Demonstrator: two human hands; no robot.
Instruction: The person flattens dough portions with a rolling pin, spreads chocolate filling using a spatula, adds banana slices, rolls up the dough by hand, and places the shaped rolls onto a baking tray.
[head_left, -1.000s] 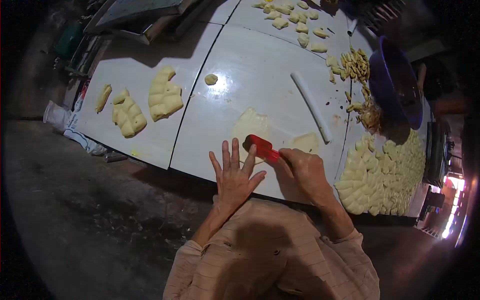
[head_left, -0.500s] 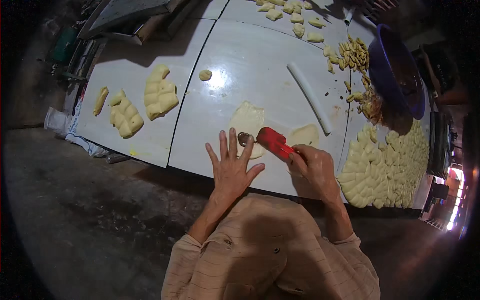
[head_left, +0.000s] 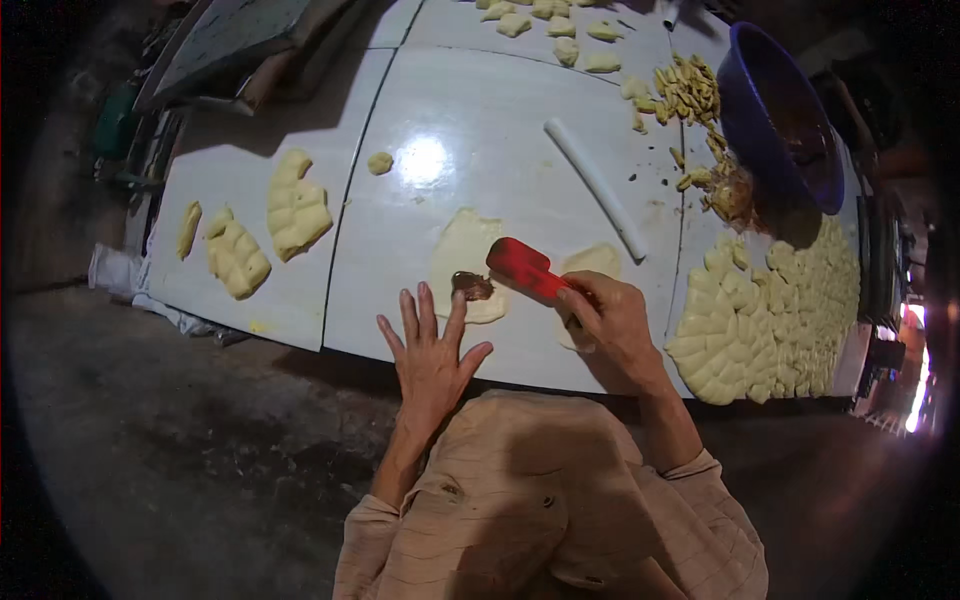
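Observation:
A flat oval sheet of pale dough (head_left: 462, 238) lies near the table's front edge, with a smear of dark brown filling (head_left: 473, 286) on its lower half. My left hand (head_left: 432, 360) is spread open at the sheet's lower left, the index fingertip at the filling's edge. In my right hand (head_left: 615, 318) is the handle of a red spatula (head_left: 524, 266). Its blade hovers over or touches the sheet's right edge; I cannot tell which. Behind my right hand lies a second flat dough sheet (head_left: 600, 260), partly covered by that hand.
A white rolling rod (head_left: 597, 188) lies beyond the right hand. Scored dough slabs (head_left: 300, 208) sit at left, a larger one (head_left: 725, 335) at right. A purple basin (head_left: 735, 110) stands at the far right beside yellow strips (head_left: 690, 88). Metal trays (head_left: 225, 50) occupy the far left.
My left hand has drawn back slightly from the filling, which now shows as a longer smear. The red spatula stays in my right hand. The whole view has shifted a little.

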